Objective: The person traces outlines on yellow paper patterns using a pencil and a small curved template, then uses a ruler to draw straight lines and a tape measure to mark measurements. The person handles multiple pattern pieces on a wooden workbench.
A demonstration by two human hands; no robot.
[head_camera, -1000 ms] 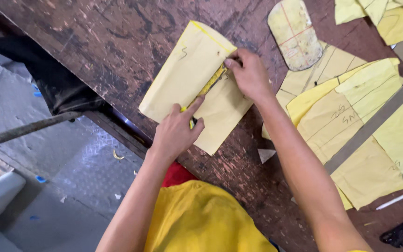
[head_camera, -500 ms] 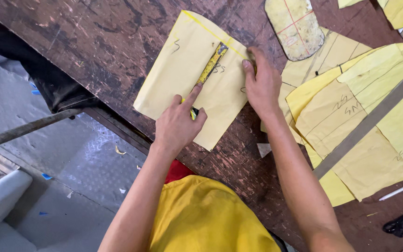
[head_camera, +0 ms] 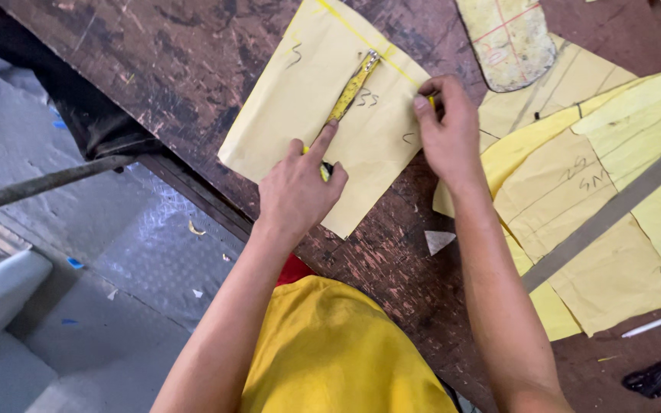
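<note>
A pale yellow paper pattern piece (head_camera: 300, 107) lies flat on the dark, worn wooden table (head_camera: 154, 69). A yellow measuring tape (head_camera: 352, 88) lies diagonally across it. My left hand (head_camera: 300, 191) holds the tape's near end down, index finger stretched along it and the other fingers curled. My right hand (head_camera: 447, 134) rests at the paper's right edge. Its fingertips are pinched on a small yellow stick (head_camera: 431, 100), mostly hidden by the fingers.
More yellow pattern pieces (head_camera: 598, 191) overlap at the right under a long grey strip (head_camera: 606, 214). A sole-shaped pattern (head_camera: 508, 38) lies at the top. A small paper triangle (head_camera: 437, 241), a white stick (head_camera: 659, 321) and a black tool (head_camera: 659, 375) lie nearby. The table edge (head_camera: 193, 195) runs diagonally at the left.
My right hand has left the tape's far end and moved down to the paper's right edge. The tape now lies straight on the paper. My left index finger has stretched out along it.
</note>
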